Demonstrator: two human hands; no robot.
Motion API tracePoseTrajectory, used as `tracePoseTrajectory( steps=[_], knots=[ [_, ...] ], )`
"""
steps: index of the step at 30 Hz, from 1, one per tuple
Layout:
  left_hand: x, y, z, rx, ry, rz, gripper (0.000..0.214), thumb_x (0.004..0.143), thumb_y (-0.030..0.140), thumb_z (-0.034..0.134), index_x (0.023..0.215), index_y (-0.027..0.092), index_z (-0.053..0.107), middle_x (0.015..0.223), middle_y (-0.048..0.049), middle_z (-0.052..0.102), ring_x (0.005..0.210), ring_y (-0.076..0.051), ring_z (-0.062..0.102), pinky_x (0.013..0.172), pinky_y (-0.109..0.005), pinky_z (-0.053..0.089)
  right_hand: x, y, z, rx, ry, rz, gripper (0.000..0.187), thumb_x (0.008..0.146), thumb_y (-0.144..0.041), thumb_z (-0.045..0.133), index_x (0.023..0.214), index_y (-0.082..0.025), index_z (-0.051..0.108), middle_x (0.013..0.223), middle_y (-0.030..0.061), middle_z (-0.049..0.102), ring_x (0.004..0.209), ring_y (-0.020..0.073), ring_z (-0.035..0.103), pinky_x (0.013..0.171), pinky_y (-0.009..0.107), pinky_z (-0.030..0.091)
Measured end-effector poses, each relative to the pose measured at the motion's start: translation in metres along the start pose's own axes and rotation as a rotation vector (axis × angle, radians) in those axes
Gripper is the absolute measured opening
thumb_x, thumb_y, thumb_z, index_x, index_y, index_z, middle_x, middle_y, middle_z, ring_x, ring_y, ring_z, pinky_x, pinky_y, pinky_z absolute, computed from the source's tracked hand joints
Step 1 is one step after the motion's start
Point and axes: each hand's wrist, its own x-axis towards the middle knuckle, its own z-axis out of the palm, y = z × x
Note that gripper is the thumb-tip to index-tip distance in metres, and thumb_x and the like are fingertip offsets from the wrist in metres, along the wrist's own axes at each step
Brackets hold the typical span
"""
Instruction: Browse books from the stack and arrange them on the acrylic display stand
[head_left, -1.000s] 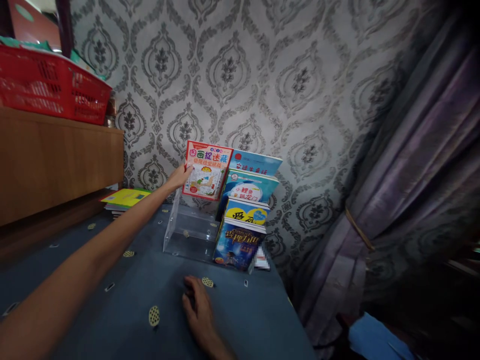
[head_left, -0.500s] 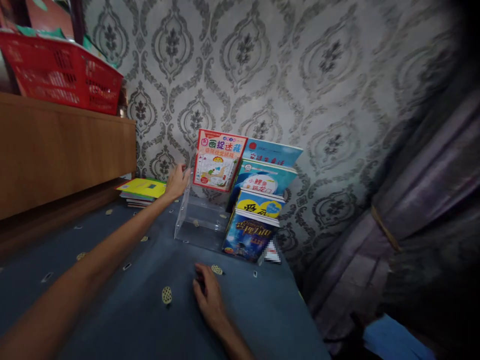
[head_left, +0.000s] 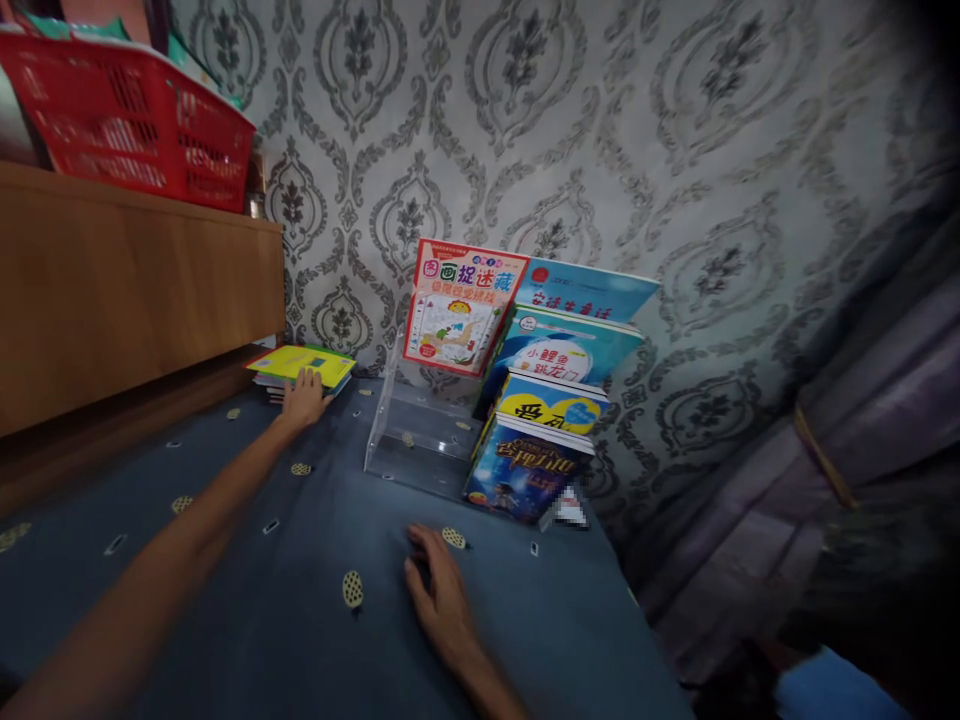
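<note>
My left hand (head_left: 304, 400) reaches to a low stack of books topped by a yellow book (head_left: 289, 364). Its fingers are stretched out over the stack's front edge; the thumb cannot be made out. My right hand (head_left: 441, 590) rests on the dark patterned tablecloth (head_left: 300, 600), loosely bent, thumb and fingers apart, holding nothing. Beyond it stands a clear tiered book rack (head_left: 409, 460). A red-bordered picture book (head_left: 461, 310) leans on its top left tier. Down its right side are a light blue book (head_left: 589, 290), a teal book (head_left: 562, 345), a yellow-and-blue book (head_left: 551, 403) and a dark blue book (head_left: 525, 468).
A wooden cabinet (head_left: 142, 300) rises at the left, bearing a red plastic basket (head_left: 150, 130). Patterned wallpaper (head_left: 465, 150) covers the wall behind the rack. A tied purple curtain (head_left: 757, 540) hangs at the right, beyond the table's edge.
My left hand has moved left from the rack's left side to the stack with the yellow book. My right hand stays on the tablecloth. The view has shifted slightly.
</note>
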Motion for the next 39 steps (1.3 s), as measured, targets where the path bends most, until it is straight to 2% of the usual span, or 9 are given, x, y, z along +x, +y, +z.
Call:
tracePoseTrajectory(
  steps=[5,11,15,20,26,32,36,39],
  knots=[
    [0.013,0.009,-0.002,-0.005,-0.083,-0.001,0.06,0.096,0.04,0.044,0.144,0.005,0.041,0.146,-0.0304,0.047,0.141,-0.041,0.037,0.11,-0.062,0.03,-0.001,0.004,0.0,-0.002,0.007,-0.013,0.041,0.094,-0.035,0.052,0.132,-0.025,0.062,0.136,0.0091,0.064,0.125,0.0268,0.061,0.104,0.044,0.053],
    [0.019,0.018,-0.01,0.091,-0.057,0.041,0.046,0.095,0.03,0.04,0.13,0.004,0.055,0.129,-0.0308,0.058,0.117,-0.044,0.056,0.101,-0.064,0.03,0.0,0.007,0.0,0.001,0.037,-0.04,0.038,0.094,-0.035,0.054,0.13,-0.026,0.064,0.131,0.009,0.067,0.119,0.0259,0.065,0.099,0.041,0.056],
    [0.02,0.016,-0.016,0.118,-0.067,0.08,0.042,0.094,0.02,0.036,0.122,0.004,0.062,0.122,-0.03,0.062,0.111,-0.043,0.06,0.1,-0.065,0.028,0.0,0.006,0.002,-0.008,0.04,-0.041,0.038,0.095,-0.035,0.052,0.13,-0.026,0.064,0.13,0.009,0.067,0.119,0.0263,0.065,0.101,0.043,0.055],
    [0.007,0.006,-0.028,0.135,-0.092,0.137,0.039,0.095,0.022,0.035,0.118,0.008,0.064,0.12,-0.0265,0.064,0.109,-0.04,0.062,0.099,-0.06,0.032,0.001,0.004,0.003,-0.009,0.025,-0.036,0.039,0.095,-0.035,0.051,0.13,-0.026,0.063,0.132,0.0092,0.066,0.122,0.0265,0.063,0.102,0.044,0.054],
    [-0.032,-0.006,-0.042,0.182,-0.125,0.18,0.039,0.098,0.022,0.034,0.123,0.01,0.061,0.122,-0.0252,0.063,0.113,-0.04,0.06,0.098,-0.056,0.036,0.002,-0.001,0.0,0.003,0.037,-0.026,0.038,0.094,-0.037,0.052,0.129,-0.026,0.064,0.131,0.0089,0.066,0.114,0.0258,0.066,0.1,0.044,0.055],
    [-0.089,-0.02,-0.054,0.185,-0.185,0.317,0.032,0.098,0.023,0.043,0.122,0.013,0.061,0.118,-0.0231,0.065,0.114,-0.037,0.061,0.099,-0.052,0.039,0.004,-0.008,-0.002,0.029,0.032,-0.038,0.037,0.093,-0.037,0.053,0.126,-0.025,0.066,0.126,0.0091,0.068,0.112,0.0246,0.066,0.097,0.041,0.056],
    [-0.133,-0.03,-0.064,0.162,-0.335,0.436,0.028,0.098,0.021,0.045,0.118,0.015,0.063,0.115,-0.0192,0.067,0.108,-0.03,0.066,0.095,-0.043,0.047,0.005,-0.009,-0.001,0.023,0.044,-0.044,0.037,0.092,-0.038,0.055,0.125,-0.025,0.067,0.124,0.0088,0.068,0.114,0.0247,0.065,0.097,0.04,0.056],
    [-0.163,-0.036,-0.072,0.139,-0.456,0.465,0.032,0.098,0.019,0.042,0.121,0.015,0.063,0.116,-0.019,0.067,0.105,-0.029,0.068,0.088,-0.04,0.052,0.004,-0.01,-0.001,0.016,0.035,-0.039,0.038,0.092,-0.038,0.055,0.125,-0.025,0.066,0.126,0.0087,0.068,0.115,0.0249,0.064,0.098,0.041,0.056]
  ],
)
